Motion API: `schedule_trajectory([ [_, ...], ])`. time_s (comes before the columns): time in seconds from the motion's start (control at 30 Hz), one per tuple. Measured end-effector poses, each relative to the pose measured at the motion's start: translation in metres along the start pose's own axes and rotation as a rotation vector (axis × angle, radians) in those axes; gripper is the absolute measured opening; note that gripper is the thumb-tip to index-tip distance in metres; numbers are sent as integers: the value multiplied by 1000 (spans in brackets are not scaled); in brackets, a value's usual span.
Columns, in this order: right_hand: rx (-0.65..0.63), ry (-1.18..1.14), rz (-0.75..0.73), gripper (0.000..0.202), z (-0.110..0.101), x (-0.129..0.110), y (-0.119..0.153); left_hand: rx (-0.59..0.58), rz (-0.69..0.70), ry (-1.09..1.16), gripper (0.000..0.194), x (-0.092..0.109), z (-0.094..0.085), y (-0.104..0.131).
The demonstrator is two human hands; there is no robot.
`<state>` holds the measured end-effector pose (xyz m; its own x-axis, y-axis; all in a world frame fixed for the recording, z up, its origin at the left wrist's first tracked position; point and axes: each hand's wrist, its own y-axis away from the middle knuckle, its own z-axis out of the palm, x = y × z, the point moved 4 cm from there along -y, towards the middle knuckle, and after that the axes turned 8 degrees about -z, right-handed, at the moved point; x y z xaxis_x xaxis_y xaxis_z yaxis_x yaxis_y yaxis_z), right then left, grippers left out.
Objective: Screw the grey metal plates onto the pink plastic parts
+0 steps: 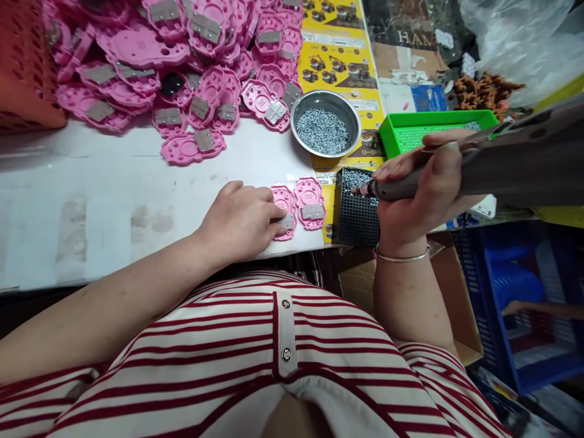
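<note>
My left hand [244,220] is on the table, its fingers curled over the left edge of a pink plastic casing [283,204] and gripping it. Right beside that lies a second pink casing [311,198] with a grey metal plate across its lower part. My right hand [417,188] is closed around a grey electric screwdriver [511,161]. Its tip points left, over a black perforated tray [358,218] with small screws at its far end. Behind the tray stands a metal bowl [325,124] full of small silvery screws.
Many pink casings [141,48] are heaped at the back left, next to an orange basket [27,67]. A green tray [401,134] sits behind my right hand. Brown plastic pieces [483,91] and clear plastic bags lie at the back right. A blue crate [479,286] stands below, right.
</note>
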<state>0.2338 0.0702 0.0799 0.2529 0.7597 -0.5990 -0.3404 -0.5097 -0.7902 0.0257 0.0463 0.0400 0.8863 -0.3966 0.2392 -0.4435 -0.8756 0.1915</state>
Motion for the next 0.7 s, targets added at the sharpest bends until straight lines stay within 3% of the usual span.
schedule_trajectory([
  [0.27, 48, 10, -34, 23, 0, 6, 1, 35, 21, -2, 22, 0, 2, 2],
  [0.47, 120, -132, -10, 17, 2, -21, -6, 139, 34, 18, 23, -2, 4, 9],
  [0.6, 21, -343, 117, 14, 9, -46, -5, 338, 49, 189, 36, -3, 1, 14],
  [0.7, -132, -392, 263, 24, 16, -65, -1, 421, 172, 395, 43, 3, -2, 14],
])
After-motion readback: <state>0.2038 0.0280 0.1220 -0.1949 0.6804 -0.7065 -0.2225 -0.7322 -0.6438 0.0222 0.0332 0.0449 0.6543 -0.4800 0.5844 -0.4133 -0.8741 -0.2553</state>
